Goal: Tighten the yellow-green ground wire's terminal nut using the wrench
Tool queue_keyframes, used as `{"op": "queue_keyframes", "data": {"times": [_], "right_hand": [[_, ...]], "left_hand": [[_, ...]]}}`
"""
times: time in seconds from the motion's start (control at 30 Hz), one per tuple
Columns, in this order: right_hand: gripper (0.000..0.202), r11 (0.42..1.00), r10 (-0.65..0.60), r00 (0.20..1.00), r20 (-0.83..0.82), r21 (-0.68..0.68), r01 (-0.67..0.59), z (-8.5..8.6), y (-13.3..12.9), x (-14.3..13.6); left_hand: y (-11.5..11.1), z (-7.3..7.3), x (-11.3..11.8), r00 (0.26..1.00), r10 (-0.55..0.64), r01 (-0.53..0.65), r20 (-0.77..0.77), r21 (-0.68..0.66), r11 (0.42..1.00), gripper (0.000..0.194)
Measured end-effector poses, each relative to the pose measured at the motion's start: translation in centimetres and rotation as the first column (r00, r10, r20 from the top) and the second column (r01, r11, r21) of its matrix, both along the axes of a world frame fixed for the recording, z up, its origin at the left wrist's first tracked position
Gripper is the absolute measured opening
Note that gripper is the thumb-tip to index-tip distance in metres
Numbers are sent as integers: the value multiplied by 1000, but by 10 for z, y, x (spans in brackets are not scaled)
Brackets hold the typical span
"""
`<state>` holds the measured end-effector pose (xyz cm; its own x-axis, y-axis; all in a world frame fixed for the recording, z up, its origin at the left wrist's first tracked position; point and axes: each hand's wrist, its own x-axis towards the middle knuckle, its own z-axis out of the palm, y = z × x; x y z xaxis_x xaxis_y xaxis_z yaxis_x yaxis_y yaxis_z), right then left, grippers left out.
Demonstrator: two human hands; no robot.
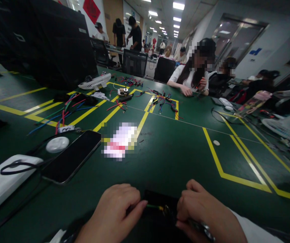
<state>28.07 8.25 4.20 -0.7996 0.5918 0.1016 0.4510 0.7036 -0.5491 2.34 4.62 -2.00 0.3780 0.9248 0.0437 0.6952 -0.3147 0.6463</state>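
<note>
Both of my hands are at the bottom edge of the green table point(175, 152). My left hand point(114, 211) pinches the end of a thin green wire point(153, 206) that runs toward my right hand point(203, 211). My right hand is closed around a small metal tool point(205, 229), and its tip meets the wire at a small yellowish connector point(165, 209). Under the wire lies a dark flat object point(160, 199), partly hidden by my hands.
A black phone point(71, 157) lies to the left beside a white round puck point(57, 144) and a white power strip point(3, 182). Coloured wires point(63, 114) and connectors point(163, 101) are scattered farther back. A seated person point(192, 77) works across the table, others behind.
</note>
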Motion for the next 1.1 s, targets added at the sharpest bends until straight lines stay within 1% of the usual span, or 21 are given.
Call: {"op": "queue_keyframes", "data": {"times": [0.07, 0.13, 0.23, 0.4, 0.63, 0.77, 0.8, 0.87, 0.97, 1.0, 1.1], "right_hand": [[19, 994, 109, 994, -14, -8, -109, -1, 8, 2], [20, 983, 182, 983, -11, -22, -182, -2, 15, 4], [20, 978, 208, 978, 3, -11, -208, -2, 21, 4], [16, 963, 270, 962, 52, 6, -270, 0, 23, 1], [18, 966, 259, 965, 52, -4, -259, 2, 24, -1], [22, 976, 213, 977, 24, -57, -211, 12, 21, 4], [22, 980, 187, 982, 11, -74, -186, 15, 18, 5], [21, 994, 81, 996, -34, -74, -83, 17, 11, 7], [20, 994, -104, 990, -99, -25, 102, 11, -2, 7], [20, 991, -136, 985, -107, -10, 136, 7, -6, 6], [18, 985, -172, 982, -76, 5, 173, -2, -13, 4]], "left_hand": [[0, 0, 0, 1000, 2, -2, -4, -1, 1000, 33], [0, 0, 1, 1000, 8, -8, -9, -2, 1000, 33], [0, 1, 1, 1000, 12, -12, -13, -5, 1000, 32], [-1, 2, 1, 1000, 16, -17, -19, -15, 1000, 32], [0, 3, 1, 1000, 13, -13, -27, -11, 1000, 31], [0, 3, 0, 999, 13, -14, -33, -7, 1000, 31], [0, 3, 0, 999, 11, -11, -32, -3, 1000, 31], [0, 2, 0, 1000, 6, -6, -28, 6, 1000, 32], [1, 1, -1, 1000, -7, 7, -21, 14, 1000, 32], [1, 1, -1, 1000, -10, 10, -19, 16, 1000, 33], [0, 0, -1, 1000, -8, 8, -17, 17, 1000, 34]]}}
